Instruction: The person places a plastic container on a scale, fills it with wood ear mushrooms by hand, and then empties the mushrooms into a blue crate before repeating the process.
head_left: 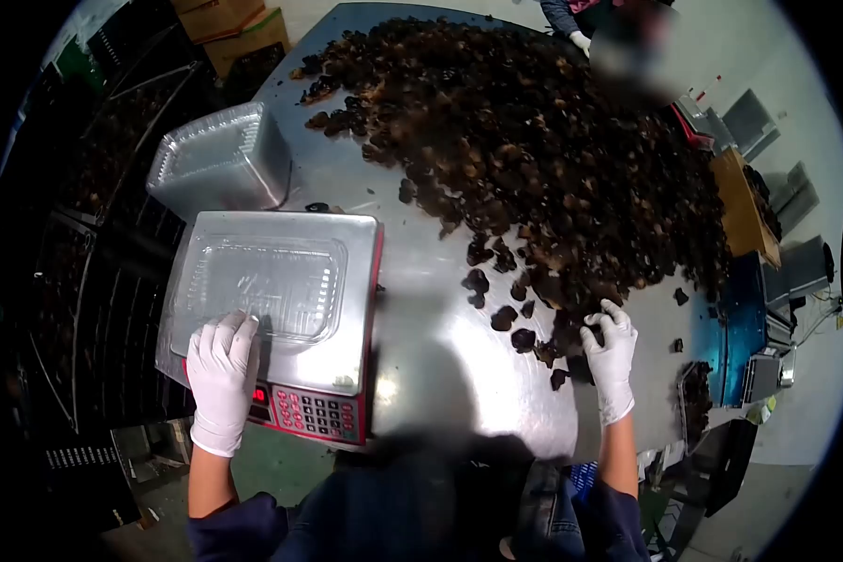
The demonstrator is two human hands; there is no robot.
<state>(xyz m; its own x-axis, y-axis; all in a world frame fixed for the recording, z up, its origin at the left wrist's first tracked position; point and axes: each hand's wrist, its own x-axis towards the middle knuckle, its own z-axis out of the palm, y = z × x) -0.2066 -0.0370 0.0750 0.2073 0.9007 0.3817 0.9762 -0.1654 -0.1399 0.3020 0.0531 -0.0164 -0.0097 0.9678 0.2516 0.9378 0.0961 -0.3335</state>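
Note:
A transparent plastic tray (262, 281) lies on the steel platform of a weighing scale (354, 318). My left hand (223, 379), in a white glove, has its fingers drawn together at the tray's near left rim and appears to grip it. Dark, ruffled pieces that look like wood ear mushrooms (534, 159) are heaped over the steel table (431, 375). At the near edge of this heap is my right hand (612, 351), also gloved, its bent fingers apart beside some loose pieces. No piece is visibly held in it.
A stack of transparent trays (225, 159) stands beyond the scale. Another person's gloved hand (580, 42) is at the table's far side. Dark racks (112, 244) line the left, with cardboard boxes (234, 33) behind. A cardboard box (745, 206) stands to the right.

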